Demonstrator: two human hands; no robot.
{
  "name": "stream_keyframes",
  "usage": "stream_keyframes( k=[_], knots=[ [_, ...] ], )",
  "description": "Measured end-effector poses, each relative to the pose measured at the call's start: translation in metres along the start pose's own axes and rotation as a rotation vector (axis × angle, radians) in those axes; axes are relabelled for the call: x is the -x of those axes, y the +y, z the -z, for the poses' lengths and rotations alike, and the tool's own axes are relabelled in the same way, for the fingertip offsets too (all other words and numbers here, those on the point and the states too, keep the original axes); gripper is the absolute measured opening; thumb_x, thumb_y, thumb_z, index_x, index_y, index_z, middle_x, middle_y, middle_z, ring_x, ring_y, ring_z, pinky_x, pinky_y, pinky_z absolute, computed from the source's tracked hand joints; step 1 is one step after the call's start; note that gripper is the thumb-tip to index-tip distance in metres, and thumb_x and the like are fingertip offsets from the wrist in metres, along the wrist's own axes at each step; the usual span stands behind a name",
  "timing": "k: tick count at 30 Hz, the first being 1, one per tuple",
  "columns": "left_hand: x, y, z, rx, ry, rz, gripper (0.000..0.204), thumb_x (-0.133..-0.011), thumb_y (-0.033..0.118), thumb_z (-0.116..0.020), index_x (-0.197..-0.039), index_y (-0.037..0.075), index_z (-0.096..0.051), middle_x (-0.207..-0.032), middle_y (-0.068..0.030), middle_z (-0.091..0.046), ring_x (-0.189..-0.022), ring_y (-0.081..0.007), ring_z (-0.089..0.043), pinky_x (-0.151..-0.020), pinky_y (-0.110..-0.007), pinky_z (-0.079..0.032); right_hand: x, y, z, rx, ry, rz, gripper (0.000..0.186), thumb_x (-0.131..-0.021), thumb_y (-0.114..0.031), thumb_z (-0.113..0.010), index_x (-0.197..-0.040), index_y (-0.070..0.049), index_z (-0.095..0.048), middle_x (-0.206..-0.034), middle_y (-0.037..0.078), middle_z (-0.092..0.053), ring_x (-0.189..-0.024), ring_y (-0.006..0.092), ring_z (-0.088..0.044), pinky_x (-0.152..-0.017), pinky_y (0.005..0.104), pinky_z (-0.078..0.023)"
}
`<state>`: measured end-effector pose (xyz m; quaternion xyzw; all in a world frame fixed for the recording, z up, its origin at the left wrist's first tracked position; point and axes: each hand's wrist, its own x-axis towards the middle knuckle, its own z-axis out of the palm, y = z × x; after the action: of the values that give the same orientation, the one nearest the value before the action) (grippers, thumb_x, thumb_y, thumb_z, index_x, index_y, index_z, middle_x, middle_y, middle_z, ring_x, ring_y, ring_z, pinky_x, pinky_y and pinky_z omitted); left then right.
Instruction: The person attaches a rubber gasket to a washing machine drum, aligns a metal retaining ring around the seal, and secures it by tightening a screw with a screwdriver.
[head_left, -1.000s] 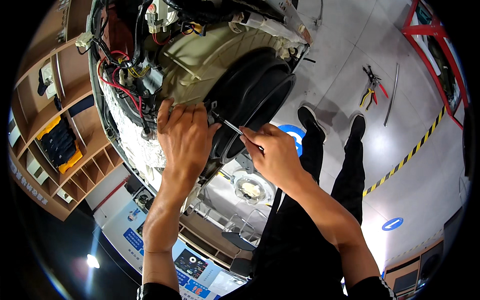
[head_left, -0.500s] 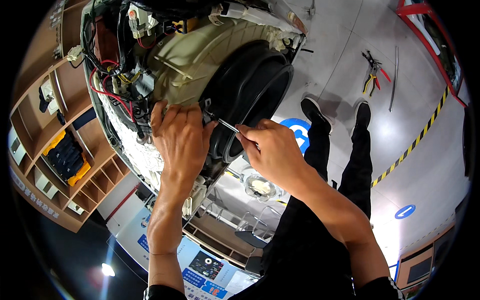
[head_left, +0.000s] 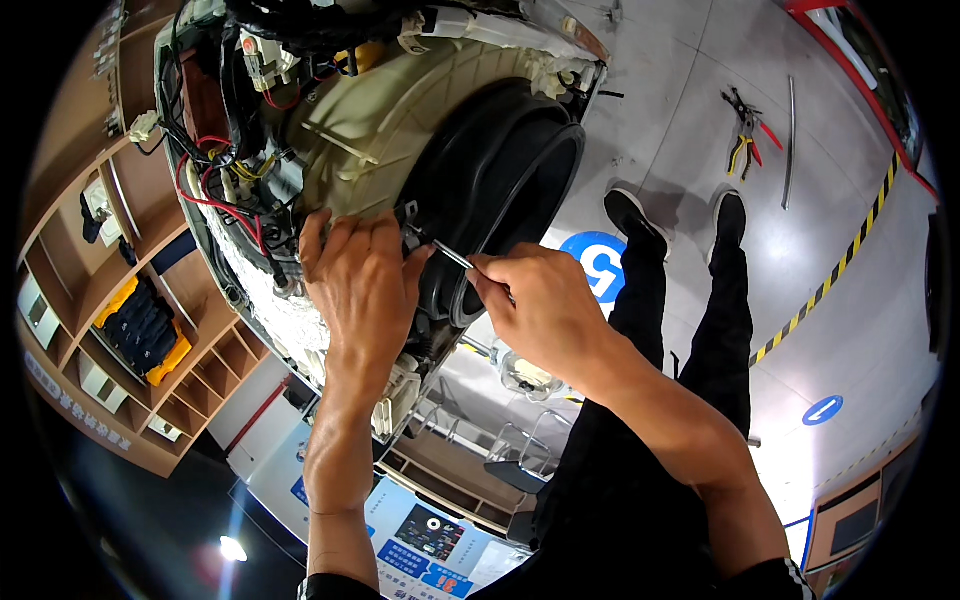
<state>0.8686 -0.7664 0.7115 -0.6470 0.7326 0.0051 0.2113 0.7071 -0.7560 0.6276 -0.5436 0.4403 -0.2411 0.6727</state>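
A washing machine with its casing off lies in front of me, its pale plastic tub exposed. On the tub's open end sits a black rubber door gasket. My right hand is closed round a screwdriver; its metal shaft points left to the gasket's edge, and the handle is mostly inside my fist. My left hand rests at the tub rim with fingers curled over it and the thumb near the screwdriver's tip. What the left fingers grip is hidden. A small metal piece shows just above that tip.
Red and black wires hang left of the tub. On the floor lie pliers with yellow and red handles, and a thin metal strip. A round clear part sits below the gasket. Wooden shelves stand at far left.
The whole view has shifted slightly. Both hands keep their places at the gasket's edge, and the screwdriver's tilt is slightly steeper.
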Motion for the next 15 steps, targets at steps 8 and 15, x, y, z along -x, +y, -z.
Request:
stream_keyframes(
  k=[8, 15],
  knots=[
    [0.0, 0.001, 0.001, -0.008, -0.012, 0.021, 0.039, -0.068, 0.026, -0.08, -0.093, 0.0, -0.066, -0.081, -0.0123, -0.067, -0.088, -0.0267, -0.062, -0.099, -0.044, -0.036, -0.007, -0.007, 0.016, -0.312, -0.316, -0.394, 0.023, -0.096, -0.02, -0.06, -0.103, 0.002, -0.065, -0.065, 0.008, -0.064, -0.054, 0.0132, -0.063, -0.049, 0.0257, -0.048],
    [0.001, 0.001, 0.0, -0.009, -0.009, 0.027, 0.042, -0.068, 0.026, -0.081, -0.096, -0.001, -0.066, -0.081, -0.0126, -0.067, -0.09, -0.0278, -0.062, -0.1, -0.045, -0.036, -0.014, -0.004, 0.017, -0.362, -0.331, -0.411, 0.022, -0.096, -0.019, -0.06, -0.096, 0.002, -0.063, -0.064, 0.005, -0.064, -0.053, 0.0088, -0.061, -0.048, 0.0249, -0.047]
  ],
)
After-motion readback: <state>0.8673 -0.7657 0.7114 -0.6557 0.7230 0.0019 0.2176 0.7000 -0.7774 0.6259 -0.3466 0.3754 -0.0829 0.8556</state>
